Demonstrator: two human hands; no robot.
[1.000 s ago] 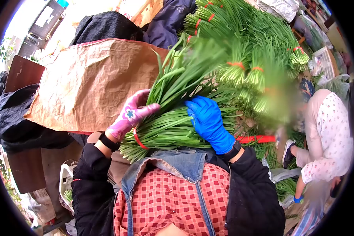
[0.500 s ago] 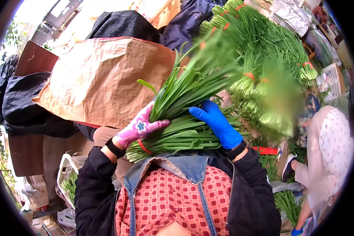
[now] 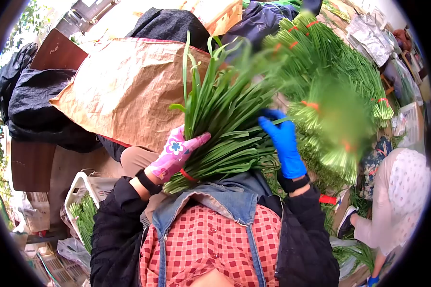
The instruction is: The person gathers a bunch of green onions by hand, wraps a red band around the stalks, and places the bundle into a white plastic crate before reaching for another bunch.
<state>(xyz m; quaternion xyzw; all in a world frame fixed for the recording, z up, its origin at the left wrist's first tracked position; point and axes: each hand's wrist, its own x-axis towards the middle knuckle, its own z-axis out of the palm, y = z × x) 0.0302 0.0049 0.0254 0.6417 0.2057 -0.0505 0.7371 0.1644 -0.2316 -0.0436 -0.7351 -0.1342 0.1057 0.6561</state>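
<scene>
A bunch of long green garlic chives (image 3: 230,160) lies across my lap, a red band (image 3: 188,176) around its pale stem end. My left hand (image 3: 177,150), in a pink flowered glove, is closed around the leaves above the band, thumb on top. The leaves fan out up and to the right. At the right side of the fan, my right hand (image 3: 287,146) in a blue glove has thumb and fingers around some leaf ends. Part of its fingers is hidden behind the leaves.
Banded chive bunches (image 3: 321,62) are piled at the upper right. A tan woven sack (image 3: 129,86) lies ahead of me. A white basket (image 3: 84,184) with greens stands at the left. Another person (image 3: 402,191) in light clothes is at the right, a blue-gloved hand (image 3: 373,280) low down.
My right hand has moved to the right, from the middle of the bunch out towards the leaf ends. The leaves stand more upright and spread wider. My left hand keeps its hold.
</scene>
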